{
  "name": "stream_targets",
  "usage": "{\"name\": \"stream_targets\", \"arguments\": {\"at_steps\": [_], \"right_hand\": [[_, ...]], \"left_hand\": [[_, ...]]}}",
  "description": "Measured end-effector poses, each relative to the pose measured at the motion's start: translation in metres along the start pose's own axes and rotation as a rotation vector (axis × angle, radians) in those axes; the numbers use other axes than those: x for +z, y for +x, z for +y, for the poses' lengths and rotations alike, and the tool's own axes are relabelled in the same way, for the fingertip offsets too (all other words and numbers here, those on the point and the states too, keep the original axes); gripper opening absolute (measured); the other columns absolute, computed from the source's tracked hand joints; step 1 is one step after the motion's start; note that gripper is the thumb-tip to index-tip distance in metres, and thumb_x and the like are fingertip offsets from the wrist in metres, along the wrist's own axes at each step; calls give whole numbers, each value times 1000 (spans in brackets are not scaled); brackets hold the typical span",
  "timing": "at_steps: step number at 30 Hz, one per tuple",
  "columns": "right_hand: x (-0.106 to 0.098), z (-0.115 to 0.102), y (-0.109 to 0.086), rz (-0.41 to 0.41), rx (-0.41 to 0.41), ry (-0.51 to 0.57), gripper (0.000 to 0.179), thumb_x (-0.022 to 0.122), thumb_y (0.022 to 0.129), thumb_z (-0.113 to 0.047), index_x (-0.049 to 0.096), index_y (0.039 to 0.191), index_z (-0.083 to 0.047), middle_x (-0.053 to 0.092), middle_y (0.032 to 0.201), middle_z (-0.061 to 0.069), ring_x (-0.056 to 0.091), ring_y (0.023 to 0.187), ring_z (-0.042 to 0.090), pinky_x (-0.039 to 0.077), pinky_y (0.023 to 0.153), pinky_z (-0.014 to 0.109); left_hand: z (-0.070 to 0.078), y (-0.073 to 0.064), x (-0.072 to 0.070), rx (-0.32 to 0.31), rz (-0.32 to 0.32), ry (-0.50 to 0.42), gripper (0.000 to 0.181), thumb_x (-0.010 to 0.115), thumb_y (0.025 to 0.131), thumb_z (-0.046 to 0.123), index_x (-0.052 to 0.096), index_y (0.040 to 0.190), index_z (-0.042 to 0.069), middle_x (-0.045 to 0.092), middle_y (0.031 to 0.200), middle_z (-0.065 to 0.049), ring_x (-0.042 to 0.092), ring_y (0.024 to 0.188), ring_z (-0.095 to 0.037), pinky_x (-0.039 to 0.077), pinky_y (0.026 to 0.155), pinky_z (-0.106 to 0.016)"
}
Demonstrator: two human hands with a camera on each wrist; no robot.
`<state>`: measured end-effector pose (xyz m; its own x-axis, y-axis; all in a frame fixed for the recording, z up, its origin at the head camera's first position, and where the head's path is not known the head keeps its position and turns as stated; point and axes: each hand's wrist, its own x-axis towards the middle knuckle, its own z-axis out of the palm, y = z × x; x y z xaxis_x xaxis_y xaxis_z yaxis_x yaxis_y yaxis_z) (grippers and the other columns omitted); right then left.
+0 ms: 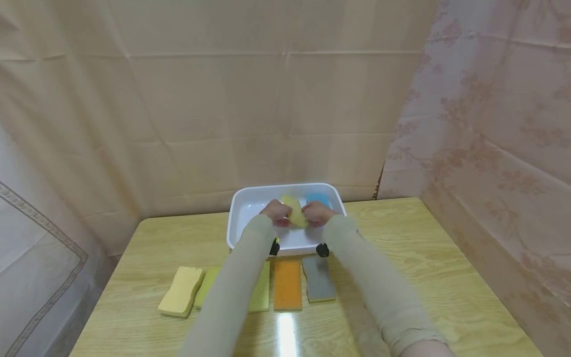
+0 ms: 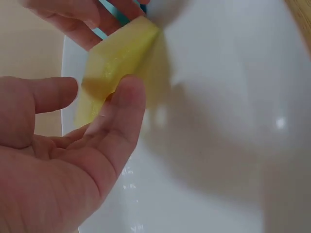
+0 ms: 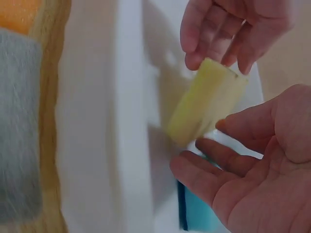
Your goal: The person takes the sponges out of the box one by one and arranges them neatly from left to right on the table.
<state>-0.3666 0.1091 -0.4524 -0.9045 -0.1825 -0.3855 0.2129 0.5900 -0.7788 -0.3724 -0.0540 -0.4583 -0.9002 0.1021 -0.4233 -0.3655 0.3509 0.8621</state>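
Toward seven o'clock, yellow-green sponge (image 1: pixel 261 292): partly hidden by left sleeve (image 1: pixel 234 287).
Left hand (image 1: pixel 276 211): fingers curled, pinching yellow sponge (image 1: pixel 295 210) at nine o'clock, inside white tray (image 1: pixel 238 213).
Right hand (image 1: pixel 318 213): back up, pinching at three o'clock.
Blue block (image 1: pixel 317 197): two o'clock, lower part covered.

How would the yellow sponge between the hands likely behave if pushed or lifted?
The yellow sponge would probably squash when squeezed, since its body looks like foam. That also suggests little weight for its size. Its flat faces make rolling unlikely.
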Motion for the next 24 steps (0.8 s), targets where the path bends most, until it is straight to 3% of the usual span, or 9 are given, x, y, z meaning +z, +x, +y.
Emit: {"name": "stream_targets", "arguments": {"at_steps": [4,8,14,17,20,24], "right_hand": [[8,-4,0,-5,11,-19,15,41,88,2,55,95,5,47,81,5,44,64,13,42,56,23],[12,-8,-1,2,21,-19,14,40,82,5,48,89,-3,45,80,6,43,64,15,39,55,22],[13,-5,1,22,80,-19,21,44,88,1,54,106,4,51,86,9,52,71,18,48,63,26],[14,-3,2,19,105,0,43,45,92,-2,50,134,7,56,101,15,56,81,23,53,75,31],[13,-2,1,5,99,6,61,48,91,-4,37,150,5,56,118,20,58,93,28,54,87,38],[13,-2,3,-9,83,0,64,51,90,-4,37,151,4,55,125,20,59,94,30,54,89,41]], "left_hand": [[-4,2,-5,-17,-15,47,19,58,90,-1,58,108,-6,67,108,-18,66,72,-20,61,72,-30],[-9,2,-11,-23,-26,109,12,58,87,-4,61,98,-4,66,104,-15,66,73,-20,60,72,-29],[-11,-2,-18,-38,-63,176,5,59,84,-5,61,88,-4,64,95,-11,62,66,-16,59,70,-26],[-12,-1,-18,-34,-75,206,5,59,84,-4,59,81,-1,63,89,-9,62,65,-15,59,72,-28],[-12,0,-19,-37,-77,247,7,60,83,-5,60,78,0,64,82,-9,61,64,-16,58,71,-29],[-14,1,-22,-38,-80,325,7,62,81,-3,68,84,-6,64,71,-10,56,59,-16,53,60,-26]]}}
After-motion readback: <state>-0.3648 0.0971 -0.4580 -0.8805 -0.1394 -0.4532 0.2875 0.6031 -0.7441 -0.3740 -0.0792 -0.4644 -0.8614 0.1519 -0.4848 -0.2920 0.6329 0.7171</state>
